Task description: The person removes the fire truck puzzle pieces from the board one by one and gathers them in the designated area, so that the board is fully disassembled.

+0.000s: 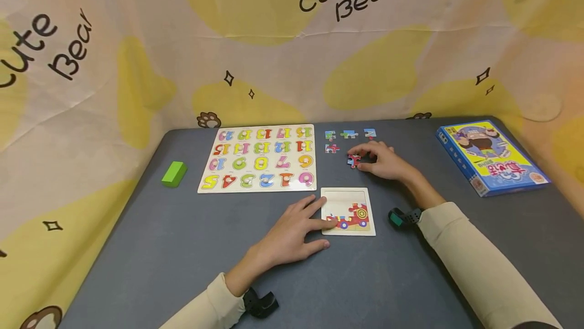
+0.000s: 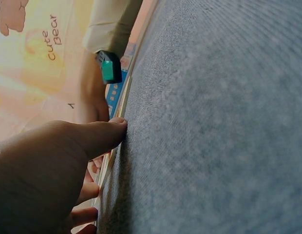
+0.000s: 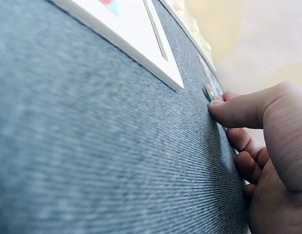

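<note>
My right hand [image 1: 382, 160] pinches a red-and-blue jigsaw piece [image 1: 353, 161] between thumb and fingers, low over the table. In the right wrist view the piece [image 3: 213, 88] shows just past the thumb tip, partly hidden. My left hand [image 1: 294, 232] lies with fingers spread at the left side of a white-framed puzzle tray [image 1: 348, 233], some fingertips resting on it. A partly assembled red vehicle picture [image 1: 360, 214] fills the tray's lower part; its upper part shows bare board. Seen from the left wrist, the thumb [image 2: 104, 134] is stretched out close to the table.
Several loose jigsaw pieces [image 1: 349, 134] lie beyond the right hand. A number puzzle board [image 1: 255, 189] sits left of them, with a green block [image 1: 174, 174] farther left. At the right is a blue-and-yellow box [image 1: 495, 156]. A printed cloth backdrop [image 1: 274, 65] rises behind the table.
</note>
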Action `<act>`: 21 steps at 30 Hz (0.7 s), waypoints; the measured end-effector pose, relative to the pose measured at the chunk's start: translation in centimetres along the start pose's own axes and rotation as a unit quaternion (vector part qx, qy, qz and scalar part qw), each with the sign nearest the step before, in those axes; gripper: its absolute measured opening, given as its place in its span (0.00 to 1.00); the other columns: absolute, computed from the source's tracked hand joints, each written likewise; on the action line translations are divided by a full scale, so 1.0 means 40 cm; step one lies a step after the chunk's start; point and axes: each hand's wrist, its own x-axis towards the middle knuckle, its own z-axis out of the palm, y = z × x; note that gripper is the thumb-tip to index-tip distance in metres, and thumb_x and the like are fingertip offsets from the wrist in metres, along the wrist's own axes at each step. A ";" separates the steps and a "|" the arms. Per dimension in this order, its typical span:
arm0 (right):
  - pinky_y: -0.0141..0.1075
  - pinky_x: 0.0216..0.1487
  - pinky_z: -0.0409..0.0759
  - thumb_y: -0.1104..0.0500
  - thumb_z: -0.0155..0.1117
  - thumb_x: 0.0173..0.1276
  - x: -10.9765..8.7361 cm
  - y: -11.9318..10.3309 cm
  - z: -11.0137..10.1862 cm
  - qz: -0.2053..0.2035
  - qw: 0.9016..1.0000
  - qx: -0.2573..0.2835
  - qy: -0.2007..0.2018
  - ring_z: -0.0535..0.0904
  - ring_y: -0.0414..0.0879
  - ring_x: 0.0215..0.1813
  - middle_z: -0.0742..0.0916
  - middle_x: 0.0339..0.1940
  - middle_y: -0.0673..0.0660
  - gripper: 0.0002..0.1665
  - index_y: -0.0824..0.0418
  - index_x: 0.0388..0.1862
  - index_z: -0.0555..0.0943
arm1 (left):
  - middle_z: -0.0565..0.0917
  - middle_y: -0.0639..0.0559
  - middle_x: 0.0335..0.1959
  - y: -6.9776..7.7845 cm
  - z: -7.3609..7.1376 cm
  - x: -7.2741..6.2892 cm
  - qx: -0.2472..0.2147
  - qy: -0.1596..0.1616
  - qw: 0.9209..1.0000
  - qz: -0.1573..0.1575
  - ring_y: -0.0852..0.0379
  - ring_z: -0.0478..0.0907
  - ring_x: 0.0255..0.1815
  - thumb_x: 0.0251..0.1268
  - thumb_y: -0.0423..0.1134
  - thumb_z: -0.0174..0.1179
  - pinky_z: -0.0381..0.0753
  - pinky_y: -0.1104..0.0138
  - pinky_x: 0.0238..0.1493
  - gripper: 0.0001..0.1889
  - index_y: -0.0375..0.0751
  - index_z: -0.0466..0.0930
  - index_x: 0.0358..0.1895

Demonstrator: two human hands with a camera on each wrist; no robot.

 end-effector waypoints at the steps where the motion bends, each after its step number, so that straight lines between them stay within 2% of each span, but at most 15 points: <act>1: 0.46 0.48 0.52 0.63 0.69 0.68 0.004 0.002 0.000 0.002 1.000 0.001 0.001 0.67 0.53 0.46 0.82 0.49 0.60 0.24 0.54 0.63 0.82 | 0.63 0.50 0.81 0.000 0.000 0.000 -0.001 0.001 1.000 0.000 0.45 0.54 0.84 0.69 0.54 0.65 0.60 0.44 0.78 0.24 0.63 0.80 0.67; 11: 0.47 0.48 0.51 0.64 0.67 0.65 0.040 0.007 -0.004 0.024 1.000 -0.007 0.010 0.66 0.53 0.45 0.82 0.48 0.61 0.23 0.55 0.61 0.84 | 0.62 0.49 0.81 0.002 -0.002 -0.001 -0.001 0.002 1.000 0.002 0.45 0.53 0.84 0.69 0.53 0.65 0.60 0.44 0.78 0.23 0.62 0.80 0.67; 21: 0.47 0.48 0.52 0.62 0.66 0.67 0.071 0.008 -0.010 0.038 0.999 -0.021 0.001 0.67 0.54 0.46 0.83 0.49 0.61 0.23 0.55 0.61 0.83 | 0.63 0.50 0.81 0.001 0.002 0.001 0.005 0.002 1.000 -0.002 0.45 0.54 0.83 0.69 0.55 0.65 0.60 0.45 0.78 0.24 0.63 0.79 0.67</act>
